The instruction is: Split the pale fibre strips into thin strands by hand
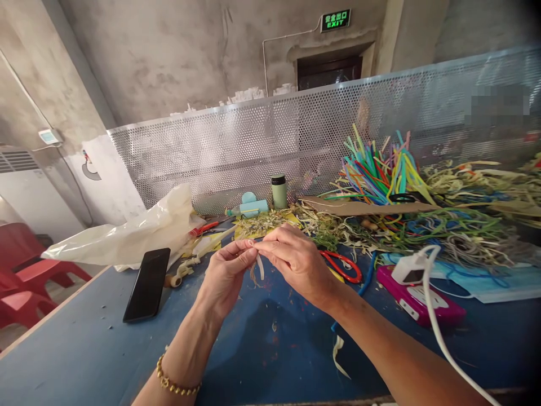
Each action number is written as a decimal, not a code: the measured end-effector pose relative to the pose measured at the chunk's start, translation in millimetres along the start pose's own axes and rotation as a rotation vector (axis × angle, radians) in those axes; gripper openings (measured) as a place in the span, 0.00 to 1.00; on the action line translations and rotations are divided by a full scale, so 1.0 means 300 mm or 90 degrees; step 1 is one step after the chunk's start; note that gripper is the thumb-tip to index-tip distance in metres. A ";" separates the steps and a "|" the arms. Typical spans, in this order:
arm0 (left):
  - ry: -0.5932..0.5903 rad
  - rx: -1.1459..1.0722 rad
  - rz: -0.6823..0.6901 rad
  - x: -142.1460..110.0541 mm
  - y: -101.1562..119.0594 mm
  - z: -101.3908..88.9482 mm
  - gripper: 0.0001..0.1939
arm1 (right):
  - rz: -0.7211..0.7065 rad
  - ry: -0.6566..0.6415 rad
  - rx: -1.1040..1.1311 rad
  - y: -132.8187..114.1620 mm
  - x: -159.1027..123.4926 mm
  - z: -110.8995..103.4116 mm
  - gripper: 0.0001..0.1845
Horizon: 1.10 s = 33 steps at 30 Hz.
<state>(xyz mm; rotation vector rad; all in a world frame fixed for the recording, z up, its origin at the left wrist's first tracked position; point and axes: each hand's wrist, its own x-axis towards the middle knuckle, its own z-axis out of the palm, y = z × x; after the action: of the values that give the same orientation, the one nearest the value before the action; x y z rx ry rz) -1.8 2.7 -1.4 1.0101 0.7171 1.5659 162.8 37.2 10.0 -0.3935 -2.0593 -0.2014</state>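
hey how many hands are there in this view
2: the left hand, just left of centre, and the right hand, right of centre, meeting where a pale strip hangs down. No others show.

the strip (261, 269) is cream, the table (97, 358) blue, the phone (147, 286) black.

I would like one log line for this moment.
left hand: pinching pale strip | right hand: pinching same strip | black phone: on blue table
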 end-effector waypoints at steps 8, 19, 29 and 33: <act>0.011 -0.014 -0.007 0.007 0.003 -0.003 0.09 | 0.007 -0.024 0.002 0.000 0.006 -0.012 0.13; 0.048 0.014 0.025 0.019 -0.008 -0.008 0.09 | 0.035 -0.040 0.028 -0.012 0.009 -0.020 0.14; 0.079 0.036 0.056 0.019 -0.022 -0.012 0.09 | -0.077 -0.120 -0.161 -0.038 -0.004 0.004 0.10; 0.066 0.029 0.026 0.011 -0.024 0.002 0.10 | -0.114 -0.110 -0.237 -0.043 -0.018 0.030 0.11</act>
<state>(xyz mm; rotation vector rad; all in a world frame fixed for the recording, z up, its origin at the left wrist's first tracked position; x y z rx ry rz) 1.8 7.4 -6.7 0.9878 0.8112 1.6541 153.3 26.8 0.9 -0.4638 -2.2297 -0.6863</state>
